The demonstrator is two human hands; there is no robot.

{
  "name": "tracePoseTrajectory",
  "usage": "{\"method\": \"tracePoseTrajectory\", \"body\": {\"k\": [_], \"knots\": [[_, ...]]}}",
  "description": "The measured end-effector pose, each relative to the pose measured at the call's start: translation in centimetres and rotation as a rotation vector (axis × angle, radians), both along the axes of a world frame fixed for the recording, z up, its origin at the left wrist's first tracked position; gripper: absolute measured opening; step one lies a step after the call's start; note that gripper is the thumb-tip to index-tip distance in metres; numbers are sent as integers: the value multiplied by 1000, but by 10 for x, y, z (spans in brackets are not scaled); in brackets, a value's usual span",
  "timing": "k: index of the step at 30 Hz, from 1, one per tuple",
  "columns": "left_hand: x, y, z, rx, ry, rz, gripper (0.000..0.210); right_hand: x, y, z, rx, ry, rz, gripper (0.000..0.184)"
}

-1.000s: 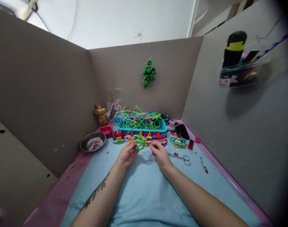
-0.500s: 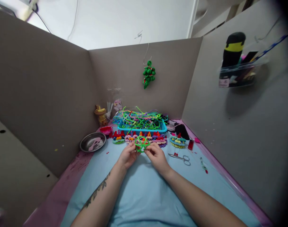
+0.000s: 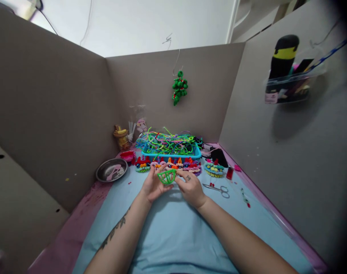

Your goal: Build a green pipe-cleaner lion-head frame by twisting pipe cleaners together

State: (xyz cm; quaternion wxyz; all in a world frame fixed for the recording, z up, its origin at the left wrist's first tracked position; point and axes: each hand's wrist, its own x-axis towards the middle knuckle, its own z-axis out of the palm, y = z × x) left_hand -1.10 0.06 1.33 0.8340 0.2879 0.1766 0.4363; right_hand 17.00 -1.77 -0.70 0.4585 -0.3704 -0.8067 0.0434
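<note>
A small green pipe-cleaner basket shape (image 3: 167, 176) is held between both hands above the light blue mat (image 3: 173, 232). My left hand (image 3: 152, 185) cups it from the left with fingers curled around its rim. My right hand (image 3: 190, 186) pinches its right edge. Just behind the hands lies a row of finished colourful pipe-cleaner pieces (image 3: 173, 166). Behind that row stands a blue tray (image 3: 173, 154) piled with loose pipe cleaners.
Scissors (image 3: 219, 189) lie right of my right hand. A steel dish (image 3: 111, 169) sits at the left, a small yellow jar (image 3: 121, 137) behind it. Grey cardboard walls enclose three sides; a green ornament (image 3: 179, 87) hangs on the back wall, a clear bin (image 3: 290, 85) on the right wall.
The green piece has turned from a flat ring seen face-on to a basket seen from the side. My right hand moved in and took hold of its right edge.
</note>
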Motion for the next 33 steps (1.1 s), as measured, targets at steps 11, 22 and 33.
{"method": "tracePoseTrajectory", "body": {"k": [11,22,33], "knots": [[11,3,-12,226,350,462,48,-18,7,-10,-701,744,128,23],[19,5,-21,219,449,440,48,-22,9,-12,-1085,1040,304,28],[9,10,-27,1050,1104,549,47,-8,8,-4,-1144,1012,420,32]]}}
